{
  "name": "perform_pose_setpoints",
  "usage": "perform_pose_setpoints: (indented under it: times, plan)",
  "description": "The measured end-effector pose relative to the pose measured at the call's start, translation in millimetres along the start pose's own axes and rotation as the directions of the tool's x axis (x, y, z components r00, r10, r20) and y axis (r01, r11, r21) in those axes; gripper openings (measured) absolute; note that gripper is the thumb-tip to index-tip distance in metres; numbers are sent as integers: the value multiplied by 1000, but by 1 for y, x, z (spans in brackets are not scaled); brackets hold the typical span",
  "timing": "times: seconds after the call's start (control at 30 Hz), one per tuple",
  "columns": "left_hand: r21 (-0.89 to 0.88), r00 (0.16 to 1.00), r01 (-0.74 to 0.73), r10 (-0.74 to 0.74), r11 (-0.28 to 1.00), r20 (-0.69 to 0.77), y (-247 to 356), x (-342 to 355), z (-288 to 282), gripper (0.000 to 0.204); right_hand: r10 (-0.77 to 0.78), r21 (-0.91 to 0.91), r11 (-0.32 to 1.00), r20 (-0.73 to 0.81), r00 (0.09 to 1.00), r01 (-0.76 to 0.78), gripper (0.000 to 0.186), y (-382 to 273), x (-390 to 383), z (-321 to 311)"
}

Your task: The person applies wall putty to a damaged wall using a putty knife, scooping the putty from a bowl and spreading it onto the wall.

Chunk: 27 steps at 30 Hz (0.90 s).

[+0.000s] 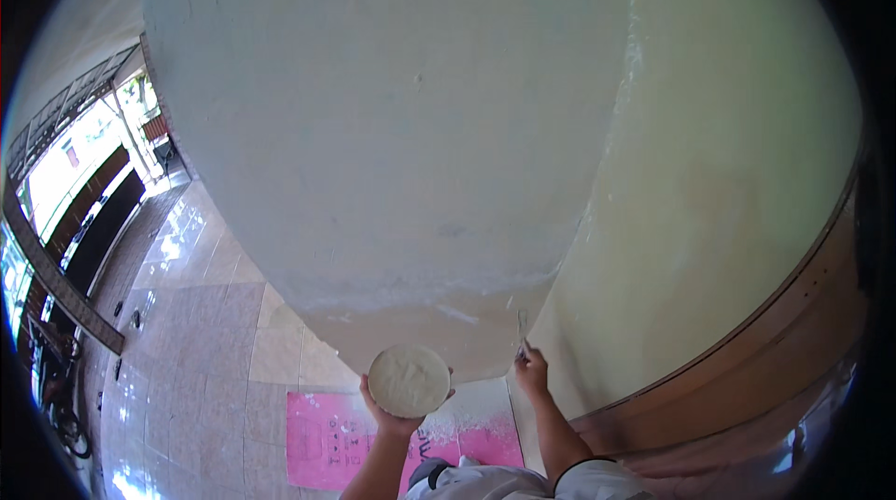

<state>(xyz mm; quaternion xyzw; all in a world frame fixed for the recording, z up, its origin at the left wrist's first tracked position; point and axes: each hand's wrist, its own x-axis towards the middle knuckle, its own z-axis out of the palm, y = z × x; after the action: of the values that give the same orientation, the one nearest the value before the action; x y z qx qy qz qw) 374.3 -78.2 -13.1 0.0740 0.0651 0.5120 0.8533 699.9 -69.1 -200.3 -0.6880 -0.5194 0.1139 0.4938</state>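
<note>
Head view: person facing a wall corner, both forearms in from lower edge, camera looking down.
Round tub: shallow, pale rim [408,417], in the left hand, low centre, in front of the wall foot, above the pink sheet.
Paste: off-white paste [409,379] across the tub, surface uneven, ridged.
Left hand: left hand [398,422] curled under and around the tub, thumb side at its left edge, fingertips showing at its right edge.
Putty knife: putty knife [523,321] in the right hand, blade up, near the corner; blade contact with wall, cannot tell.
Right hand: right hand [532,372] closed around the knife handle, well apart from the tub.
Grey wall: grey wall [401,126] ahead, whitish streaks low down, brownish band along the bottom.
Corner line: rough white patches on the seam [616,108] with the yellow-green wall [728,126] at right.
Pink sheet: pink printed sheet [313,449] on the floor, white powder and specks over part of it.
Floor: glossy pale tiles [210,332], light reflections at left.
Wood panel: brown wood panel [747,365], lower right, edge curved by lens.
Far left: motorbike [63,388], partly dark; bright opening beyond.
Clothing: light grey sleeve [597,479], bottom edge.
</note>
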Motion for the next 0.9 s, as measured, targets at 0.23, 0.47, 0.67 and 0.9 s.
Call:
perform_pose_setpoints:
  times: [0.23, 0.47, 0.67, 0.9]
  plan:
    - [-70, 999, 16, -13, 997, 40, 9, 19, 19, 102, -384, 252, 916, 323, 865, 312, 44, -236, 26, -113]
    - [-39, 987, 130, -126, 991, 104, 25, 15, 28, 102, -463, -136, 823, 401, 790, 551, 41, -251, 33, -127]
    - [15, 976, 173, -173, 985, 134, 49, 2, 39, 107, -396, -33, 902, 337, 854, 431, 46, -298, 8, -116]
    - [-58, 939, 297, -281, 953, 196, 72, -4, 35, 109, -322, -154, 913, 291, 901, 377, 46, -308, 6, -105]
